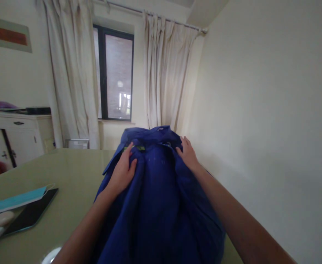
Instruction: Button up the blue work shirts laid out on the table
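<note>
A dark blue jacket (161, 190) fills the lower middle of the view, its front open toward me and its collar (150, 135) standing up at the top. My left hand (123, 170) grips the left front edge just below the collar, thumb and fingers pressed into the cloth. On the other side my right hand (187, 152) holds the right collar and shoulder edge, fingertips partly behind the fabric. A green strip (140, 148) shows inside the neck near my left fingers. The jacket's lower end runs out of view.
Beneath the jacket is a greenish table (75, 172). At its left lie a light blue face mask (18, 201), a dark flat device (37, 211) and a pale oval object (0, 219). A white cabinet (26, 128), curtains (70, 73) and a window are behind; a bare wall (265, 110) rises at right.
</note>
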A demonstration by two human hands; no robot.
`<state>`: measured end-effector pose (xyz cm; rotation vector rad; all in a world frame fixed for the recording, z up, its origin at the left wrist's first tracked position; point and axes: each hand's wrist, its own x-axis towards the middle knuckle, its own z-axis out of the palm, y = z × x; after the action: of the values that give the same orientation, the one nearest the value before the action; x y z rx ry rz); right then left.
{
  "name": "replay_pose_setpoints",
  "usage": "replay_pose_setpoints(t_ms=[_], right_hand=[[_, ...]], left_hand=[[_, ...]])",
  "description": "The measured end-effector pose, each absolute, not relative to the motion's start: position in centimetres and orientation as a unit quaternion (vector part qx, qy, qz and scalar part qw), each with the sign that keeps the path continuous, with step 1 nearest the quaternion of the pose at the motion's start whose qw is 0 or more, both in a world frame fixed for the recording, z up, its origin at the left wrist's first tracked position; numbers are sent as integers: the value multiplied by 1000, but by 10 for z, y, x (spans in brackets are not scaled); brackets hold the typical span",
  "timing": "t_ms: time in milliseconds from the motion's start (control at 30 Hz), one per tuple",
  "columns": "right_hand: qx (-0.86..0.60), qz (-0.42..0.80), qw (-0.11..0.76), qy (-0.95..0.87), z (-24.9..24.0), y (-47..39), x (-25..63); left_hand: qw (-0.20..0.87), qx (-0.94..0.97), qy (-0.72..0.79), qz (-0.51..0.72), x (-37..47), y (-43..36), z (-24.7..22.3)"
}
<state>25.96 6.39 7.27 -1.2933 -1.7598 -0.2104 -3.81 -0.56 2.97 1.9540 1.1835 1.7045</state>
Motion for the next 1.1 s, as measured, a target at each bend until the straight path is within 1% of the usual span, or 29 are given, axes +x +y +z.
replay_pose_setpoints(t_ms=[100,200,267,333,433,567,667,733,767,833,900,967,1033,1100], right_hand=[[-510,-54,421,-748,-4,30,265],[-558,6,365,-745,-78,-24,276],[-600,19,309,-738,-111,-52,284],[-623,6,262,-737,-126,-68,291],[-647,-27,205,-734,-121,-72,299],[-646,-19,168,-745,-101,-67,302],[-626,5,172,-761,-102,-73,304],[-621,-4,178,-764,-109,-82,306],[-619,-11,180,-764,-112,-86,307],[-623,-23,180,-761,-116,-94,309],[-631,-24,177,-755,-114,-99,311],[-641,-23,177,-747,-110,-103,313],[-645,-20,184,-742,-108,-107,316],[-645,-6,195,-739,-111,-112,322]], left_hand=[[158,732,485,453,-65,-28,-42],[145,788,523,291,-87,-59,-112],[117,808,531,225,-95,-70,-144],[85,823,526,196,-99,-70,-160],[72,825,529,185,-105,-49,-158],[108,780,573,227,-115,-18,-133],[149,709,615,311,-111,-27,-111],[180,716,580,345,-103,-51,-104],[194,744,544,335,-99,-66,-103],[203,804,494,263,-94,-92,-108],[183,827,495,195,-94,-110,-115],[151,821,520,182,-98,-115,-118],[143,805,533,216,-105,-112,-114],[181,756,551,302,-114,-106,-106]])
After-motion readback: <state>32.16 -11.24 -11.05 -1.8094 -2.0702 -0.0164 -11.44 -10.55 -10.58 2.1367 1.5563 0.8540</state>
